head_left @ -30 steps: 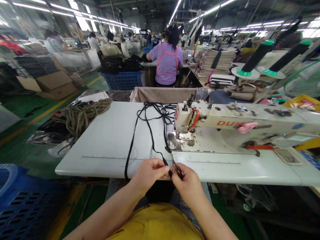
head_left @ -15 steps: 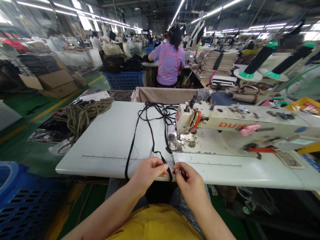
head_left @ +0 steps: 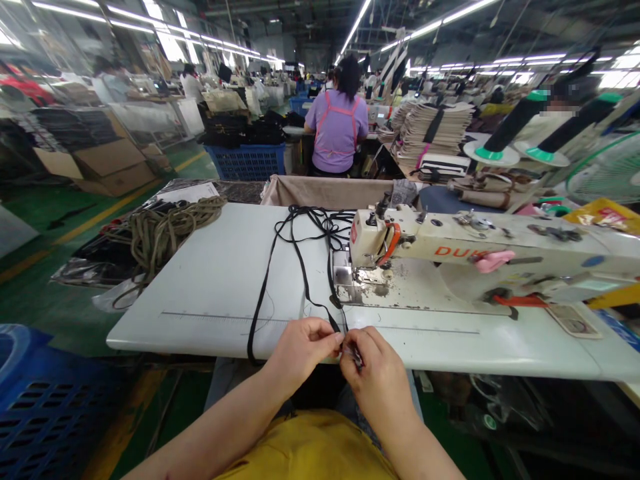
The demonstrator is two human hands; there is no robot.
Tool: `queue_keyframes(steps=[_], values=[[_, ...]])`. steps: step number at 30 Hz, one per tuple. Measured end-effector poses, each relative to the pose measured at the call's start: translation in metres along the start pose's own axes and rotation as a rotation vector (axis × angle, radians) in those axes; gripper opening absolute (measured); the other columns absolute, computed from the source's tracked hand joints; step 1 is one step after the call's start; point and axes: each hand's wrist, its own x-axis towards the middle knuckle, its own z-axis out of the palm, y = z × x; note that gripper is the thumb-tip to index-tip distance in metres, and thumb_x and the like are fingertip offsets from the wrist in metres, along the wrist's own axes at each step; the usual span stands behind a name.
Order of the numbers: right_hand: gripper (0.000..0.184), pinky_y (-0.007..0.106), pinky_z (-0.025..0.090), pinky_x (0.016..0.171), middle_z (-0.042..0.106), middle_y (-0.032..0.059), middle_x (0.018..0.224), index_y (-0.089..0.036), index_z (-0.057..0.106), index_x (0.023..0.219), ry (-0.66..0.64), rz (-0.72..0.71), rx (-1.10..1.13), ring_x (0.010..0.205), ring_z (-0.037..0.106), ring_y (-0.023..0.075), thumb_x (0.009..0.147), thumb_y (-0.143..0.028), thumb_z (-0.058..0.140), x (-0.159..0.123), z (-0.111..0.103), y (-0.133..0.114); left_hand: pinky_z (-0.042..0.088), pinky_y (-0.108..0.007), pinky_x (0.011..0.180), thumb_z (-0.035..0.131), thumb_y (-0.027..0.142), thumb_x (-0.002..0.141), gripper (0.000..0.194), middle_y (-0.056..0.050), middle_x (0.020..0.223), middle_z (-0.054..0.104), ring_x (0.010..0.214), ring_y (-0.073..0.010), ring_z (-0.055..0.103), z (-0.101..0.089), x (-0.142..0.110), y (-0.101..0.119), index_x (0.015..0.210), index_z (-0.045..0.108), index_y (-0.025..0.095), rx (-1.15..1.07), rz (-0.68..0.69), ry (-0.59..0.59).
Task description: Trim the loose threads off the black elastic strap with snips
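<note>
My left hand [head_left: 306, 348] is closed in a pinch on a narrow black strap [head_left: 298, 252] at the table's front edge. Touching its fingertips, my right hand [head_left: 376, 367] is closed round a small dark metal tool [head_left: 358, 361], most of which the fingers hide. Whether the right fingers also grip the strap, I cannot tell. From my hands the strap runs back over the white table [head_left: 200, 280] into a loose tangle. One length hangs over the front edge, left of my left hand. The sewing machine [head_left: 425, 243] stands just beyond, to the right.
Olive cords [head_left: 165, 233] lie in a heap by the table's left end. A blue crate [head_left: 45, 400] stands at lower left. Behind the table sits a beige fabric-lined bin [head_left: 325, 191]. Black thread cones [head_left: 515, 127] rise at right. A co-worker [head_left: 338, 127] sits ahead, back turned.
My hands have come together, so their fingertips now meet on the strap. The tool has turned deeper into my right hand and shows less. The view has shifted slightly.
</note>
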Motion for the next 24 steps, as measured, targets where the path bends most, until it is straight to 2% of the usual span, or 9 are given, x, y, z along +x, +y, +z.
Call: queue_keyframes(steps=[2,4,7,10,13,16,19,21,24], values=[[0.011,0.032,0.039,0.065,0.055,0.0029,0.08,-0.022,0.056,0.084,0.027,0.031,0.043,0.07,0.053,0.0201,0.086,-0.012,0.052,0.001,0.0,0.001,0.058,-0.031,0.071,0.078,0.041,0.074,0.028,-0.005,0.067,0.07,0.066,-0.0187,0.067,-0.001,0.002,-0.002,0.068,0.067,0.016,-0.03,-0.01,0.046],[0.011,0.031,0.038,0.063,0.052,0.0012,0.077,-0.022,0.054,0.081,0.085,0.088,0.135,0.068,0.051,0.0184,0.085,-0.012,0.051,0.002,-0.001,0.002,0.059,-0.032,0.073,0.08,0.041,0.072,0.03,-0.004,0.066,0.068,0.066,-0.0175,0.066,-0.005,0.006,-0.004,0.068,0.065,0.016,-0.121,-0.024,0.143],[0.01,0.029,0.038,0.06,0.051,-0.0005,0.075,-0.023,0.053,0.083,0.162,0.216,0.374,0.064,0.049,0.0167,0.091,-0.018,0.049,0.003,-0.004,0.003,0.061,-0.036,0.077,0.081,0.041,0.072,0.033,-0.003,0.068,0.067,0.068,-0.0173,0.067,-0.01,0.01,-0.008,0.069,0.06,0.015,-0.272,-0.032,0.247],[0.012,0.028,0.041,0.059,0.059,0.0011,0.082,-0.023,0.052,0.094,0.1,0.362,0.773,0.064,0.054,0.0158,0.1,-0.033,0.048,0.004,-0.004,0.001,0.061,-0.039,0.079,0.08,0.041,0.074,0.034,-0.005,0.074,0.068,0.076,-0.0208,0.07,-0.009,0.011,-0.012,0.075,0.059,0.015,-0.362,-0.032,0.219],[0.02,0.025,0.037,0.054,0.055,-0.0037,0.067,-0.023,0.05,0.095,0.011,0.464,1.024,0.056,0.051,0.0138,0.099,-0.043,0.053,0.004,0.0,-0.004,0.062,-0.042,0.078,0.079,0.043,0.076,0.035,-0.005,0.082,0.067,0.081,-0.0236,0.072,-0.005,0.011,-0.013,0.083,0.057,0.016,-0.459,-0.018,0.201],[0.025,0.023,0.028,0.049,0.039,-0.01,0.057,-0.023,0.048,0.091,-0.028,0.509,1.032,0.047,0.038,0.01,0.096,-0.045,0.058,0.0,0.005,-0.004,0.062,-0.04,0.074,0.077,0.044,0.078,0.037,-0.001,0.08,0.065,0.073,-0.0208,0.072,-0.011,0.017,-0.009,0.087,0.053,0.018,-0.53,0.056,0.298],[0.025,0.022,0.023,0.047,0.033,-0.0107,0.061,-0.023,0.047,0.092,-0.122,0.553,1.018,0.047,0.032,0.0088,0.095,-0.045,0.057,-0.007,0.008,0.001,0.061,-0.036,0.071,0.075,0.043,0.08,0.035,0.003,0.076,0.063,0.065,-0.0163,0.07,-0.025,0.026,-0.005,0.089,0.05,0.02,-0.507,0.185,0.426],[0.025,0.023,0.024,0.046,0.033,-0.0103,0.06,-0.023,0.046,0.089,-0.196,0.57,0.967,0.048,0.032,0.0095,0.094,-0.045,0.056,-0.01,0.008,0.005,0.061,-0.037,0.072,0.071,0.041,0.083,0.032,0.003,0.077,0.063,0.066,-0.0159,0.07,-0.032,0.03,-0.005,0.089,0.049,0.02,-0.465,0.211,0.426],[0.021,0.023,0.029,0.047,0.038,-0.0084,0.057,-0.022,0.05,0.084,-0.25,0.525,0.763,0.05,0.035,0.0116,0.094,-0.04,0.054,-0.012,0.007,0.009,0.062,-0.042,0.077,0.064,0.039,0.089,0.025,0.003,0.078,0.062,0.073,-0.0183,0.072,-0.03,0.03,-0.006,0.09,0.048,0.02,-0.407,0.197,0.39]])
